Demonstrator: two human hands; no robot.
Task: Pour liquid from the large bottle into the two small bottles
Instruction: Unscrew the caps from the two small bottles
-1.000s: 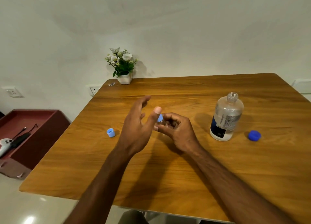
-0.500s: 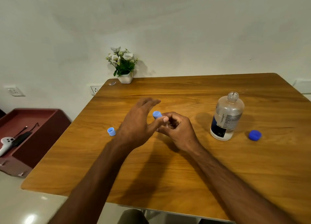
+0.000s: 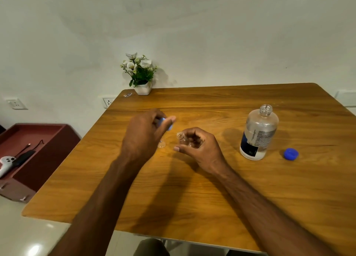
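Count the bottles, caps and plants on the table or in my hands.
Bottles: 3 (large clear plastic bottle, small clear bottle in right hand, second small clear bottle beside left hand)
Caps: 2 (dark blue round cap, light blue cap in left hand)
Potted white flowers: 1
Total: 6

Two hands are counted: the left hand (image 3: 143, 135) and the right hand (image 3: 200, 150), both at mid-frame. One large bottle (image 3: 258, 133) is seen at the right. Two small bottles are counted: one small bottle (image 3: 182, 138) in the right hand, and a second small bottle (image 3: 161, 144), largely hidden, beside the left hand. Two caps are visible: a light blue cap (image 3: 169, 125) and a dark blue cap (image 3: 291, 154). One potted plant (image 3: 140, 73), two wall sockets and one table (image 3: 212, 188) are counted.
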